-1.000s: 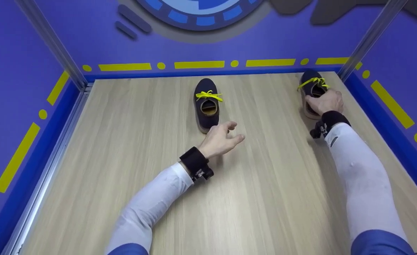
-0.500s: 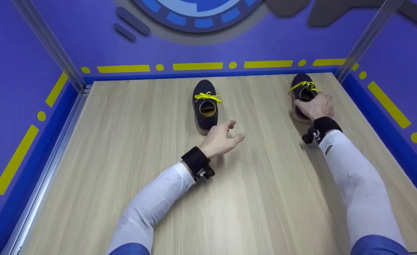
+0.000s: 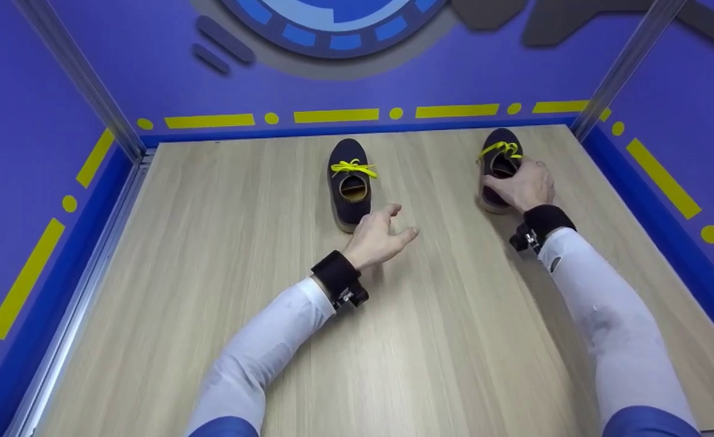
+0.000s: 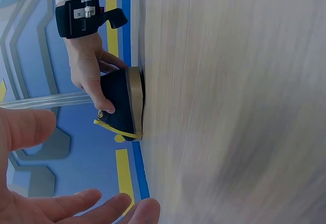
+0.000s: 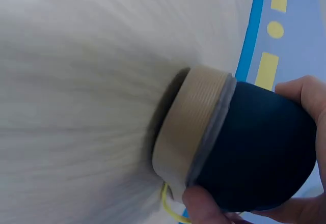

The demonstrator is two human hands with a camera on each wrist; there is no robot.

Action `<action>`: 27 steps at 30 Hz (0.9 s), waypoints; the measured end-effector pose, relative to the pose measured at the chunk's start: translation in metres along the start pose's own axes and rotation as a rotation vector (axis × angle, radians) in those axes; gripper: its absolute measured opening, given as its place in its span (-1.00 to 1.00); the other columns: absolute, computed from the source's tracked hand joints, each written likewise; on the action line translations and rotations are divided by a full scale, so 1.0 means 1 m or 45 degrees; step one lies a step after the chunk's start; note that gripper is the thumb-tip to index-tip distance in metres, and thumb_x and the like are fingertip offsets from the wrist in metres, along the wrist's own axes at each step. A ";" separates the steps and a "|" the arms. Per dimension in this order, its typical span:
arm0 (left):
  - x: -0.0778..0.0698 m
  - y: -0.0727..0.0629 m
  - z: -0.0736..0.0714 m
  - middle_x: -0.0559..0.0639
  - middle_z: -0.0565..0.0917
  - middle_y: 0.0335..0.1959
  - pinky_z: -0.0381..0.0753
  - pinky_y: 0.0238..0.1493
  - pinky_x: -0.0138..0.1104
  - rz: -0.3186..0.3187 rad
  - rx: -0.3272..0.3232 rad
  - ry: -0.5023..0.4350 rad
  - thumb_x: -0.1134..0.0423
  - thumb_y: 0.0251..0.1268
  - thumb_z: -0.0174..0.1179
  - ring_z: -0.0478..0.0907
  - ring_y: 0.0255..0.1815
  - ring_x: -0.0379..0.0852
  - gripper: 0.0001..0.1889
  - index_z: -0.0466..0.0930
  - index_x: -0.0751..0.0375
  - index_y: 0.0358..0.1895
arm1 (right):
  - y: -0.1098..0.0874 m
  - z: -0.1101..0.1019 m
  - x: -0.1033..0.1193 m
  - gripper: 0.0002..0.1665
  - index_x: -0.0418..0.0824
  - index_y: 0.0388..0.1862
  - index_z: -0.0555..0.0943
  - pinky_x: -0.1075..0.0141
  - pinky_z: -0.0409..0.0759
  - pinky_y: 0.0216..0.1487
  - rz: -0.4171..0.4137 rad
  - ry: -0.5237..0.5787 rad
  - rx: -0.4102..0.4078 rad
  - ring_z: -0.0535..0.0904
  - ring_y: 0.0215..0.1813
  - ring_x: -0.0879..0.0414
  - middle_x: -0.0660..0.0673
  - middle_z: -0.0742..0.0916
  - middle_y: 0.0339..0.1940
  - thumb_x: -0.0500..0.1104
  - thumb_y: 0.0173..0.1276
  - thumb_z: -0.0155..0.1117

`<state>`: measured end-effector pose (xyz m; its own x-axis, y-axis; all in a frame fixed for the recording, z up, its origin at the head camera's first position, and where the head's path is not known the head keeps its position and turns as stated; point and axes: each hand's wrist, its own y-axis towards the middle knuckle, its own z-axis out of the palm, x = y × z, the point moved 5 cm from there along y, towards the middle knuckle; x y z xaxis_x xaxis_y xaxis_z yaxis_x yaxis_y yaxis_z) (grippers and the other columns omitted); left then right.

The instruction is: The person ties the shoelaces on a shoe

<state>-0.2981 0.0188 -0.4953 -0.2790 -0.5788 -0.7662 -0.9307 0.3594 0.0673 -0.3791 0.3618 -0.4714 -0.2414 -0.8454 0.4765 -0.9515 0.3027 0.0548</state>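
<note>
A dark lace-up shoe (image 3: 351, 211) with a yellow bow and pale sole stands left of centre in the head view, toe toward the back wall. My left hand (image 3: 376, 240) overlaps the right side of its heel there, thumb and fingers spread and nothing between them. A matching shoe (image 3: 492, 195) is at the back right, its toe also pointing away. My right hand (image 3: 526, 187) grips this one by the heel, thumb on one side and fingers on the other. In the right wrist view its dark heel (image 5: 260, 147) and ribbed sole (image 5: 191, 122) sit close over the tabletop.
The pale wood-grain tabletop (image 3: 241, 230) is bounded by a blue back wall (image 3: 393, 79) and side walls with yellow markings. Metal posts (image 3: 624, 67) stand in the back corners. Each wrist wears a black strap (image 3: 336, 273) with a small camera.
My right hand has moved left with the gripped shoe, toward the other one. My left hand and the left shoe have stayed nearly in place; the head view has shifted slightly.
</note>
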 end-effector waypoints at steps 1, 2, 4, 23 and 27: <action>-0.003 -0.002 -0.002 0.26 0.68 0.54 0.63 0.57 0.02 -0.019 0.015 -0.021 -0.18 0.50 0.33 0.64 0.55 0.26 -0.19 0.50 0.30 0.60 | -0.001 0.001 0.003 0.21 -0.50 0.59 0.44 -0.34 0.56 0.52 -0.023 -0.008 -0.003 0.55 0.47 -0.48 -0.58 0.62 0.41 0.35 0.31 0.53; -0.004 -0.003 -0.002 0.27 0.67 0.54 0.62 0.58 0.03 -0.027 0.017 -0.028 -0.17 0.50 0.33 0.62 0.57 0.28 -0.19 0.49 0.32 0.61 | -0.003 0.002 0.006 0.18 -0.51 0.54 0.47 -0.34 0.58 0.49 -0.042 -0.016 -0.006 0.57 0.45 -0.49 -0.59 0.64 0.38 0.35 0.30 0.53; -0.006 -0.005 -0.003 0.30 0.66 0.54 0.61 0.59 0.05 -0.040 0.019 -0.041 -0.14 0.50 0.32 0.61 0.58 0.28 -0.19 0.48 0.34 0.62 | -0.007 0.004 0.012 0.11 -0.52 0.43 0.54 -0.34 0.62 0.43 -0.069 -0.026 -0.007 0.61 0.39 -0.49 -0.57 0.67 0.31 0.34 0.29 0.55; 0.018 0.023 0.019 0.15 0.69 0.55 0.57 0.64 -0.04 -0.050 -0.038 0.001 -0.17 0.57 0.25 0.60 0.61 0.16 -0.26 0.53 0.23 0.60 | -0.064 0.032 0.073 0.34 -0.47 0.71 0.33 -0.37 0.63 0.46 -0.328 -0.085 0.197 0.57 0.46 -0.49 -0.58 0.56 0.48 0.35 0.27 0.62; 0.025 0.031 0.022 0.17 0.70 0.53 0.58 0.63 -0.03 -0.050 -0.059 -0.019 -0.13 0.60 0.22 0.62 0.59 0.17 -0.31 0.55 0.21 0.60 | -0.080 0.037 0.089 0.33 -0.49 0.63 0.42 -0.32 0.74 0.26 -0.395 -0.148 0.222 0.67 0.27 -0.44 -0.53 0.60 0.35 0.41 0.21 0.64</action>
<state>-0.3287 0.0318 -0.5265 -0.2387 -0.5805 -0.7785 -0.9510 0.3020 0.0664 -0.3311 0.2460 -0.4656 0.0529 -0.9324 0.3575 -0.9986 -0.0468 0.0257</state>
